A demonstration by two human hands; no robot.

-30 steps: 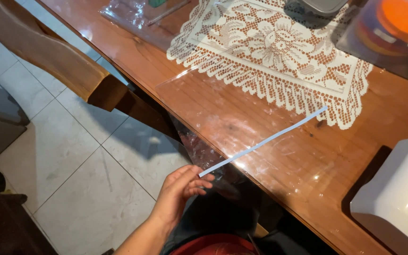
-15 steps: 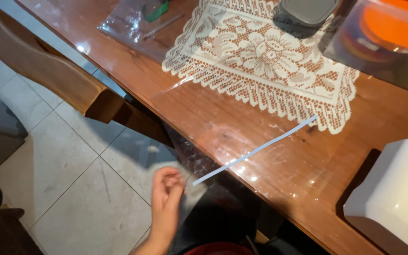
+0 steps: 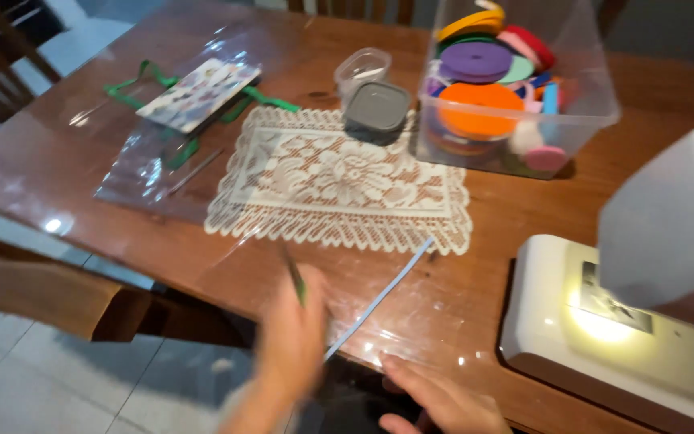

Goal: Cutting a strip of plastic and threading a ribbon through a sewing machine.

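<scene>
Thin green stick [image 3: 294,277] pinched in blurry left hand [image 3: 292,341] near table edge. Right hand [image 3: 442,399] laid flat, fingers loose, nothing held. Pale blue strip [image 3: 379,299] stretched between hands toward lace mat [image 3: 339,181].

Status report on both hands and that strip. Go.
Left hand blurred, over the table edge, gripping a thin green tool. Right hand open, flat at the table edge. Pale blue strip lies on the wooden table, beside the lace mat.
</scene>
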